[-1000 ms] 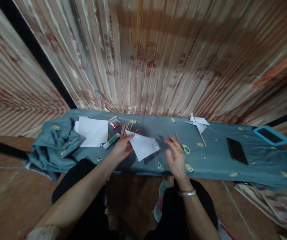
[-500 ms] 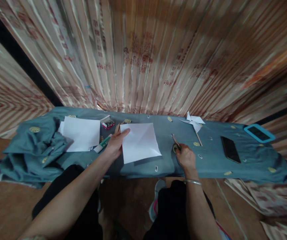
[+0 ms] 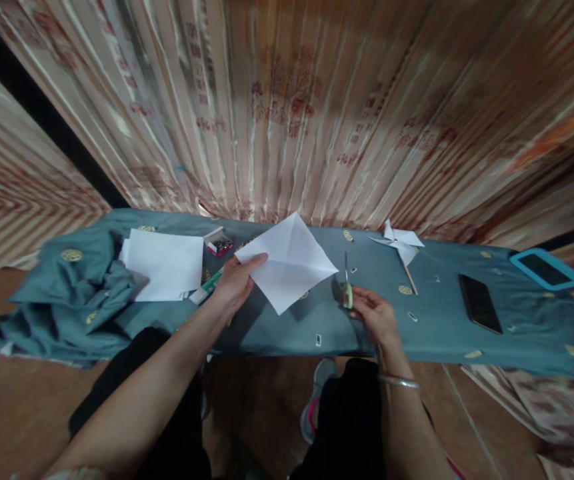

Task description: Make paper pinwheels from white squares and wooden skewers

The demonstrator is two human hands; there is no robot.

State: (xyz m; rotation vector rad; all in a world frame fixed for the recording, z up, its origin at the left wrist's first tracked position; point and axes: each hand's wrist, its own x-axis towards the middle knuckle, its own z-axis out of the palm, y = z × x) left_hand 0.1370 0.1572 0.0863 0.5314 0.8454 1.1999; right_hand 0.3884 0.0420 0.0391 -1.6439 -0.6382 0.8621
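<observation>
My left hand [image 3: 237,280] pinches a square sheet of white paper [image 3: 289,263] by its left corner. The sheet is turned like a diamond above the cloth, and faint crease lines cross its middle. My right hand [image 3: 375,312] is closed on the yellow-green handle of a pair of scissors [image 3: 348,293], whose blades point away from me, to the right of the paper and apart from it. A white paper pinwheel [image 3: 401,241] on a thin stick lies farther right.
A blue-grey patterned cloth [image 3: 277,337] covers the long surface. On the left lie a stack of white paper [image 3: 167,267], a small open box [image 3: 218,242] and a green-and-white box [image 3: 207,288]. On the right are a dark phone [image 3: 480,303] and a blue-framed tablet [image 3: 547,269].
The paper has been turned from square-on to a diamond in my left hand. My right hand has shifted its hold, and the scissors have come off the cloth, blades pointing forward.
</observation>
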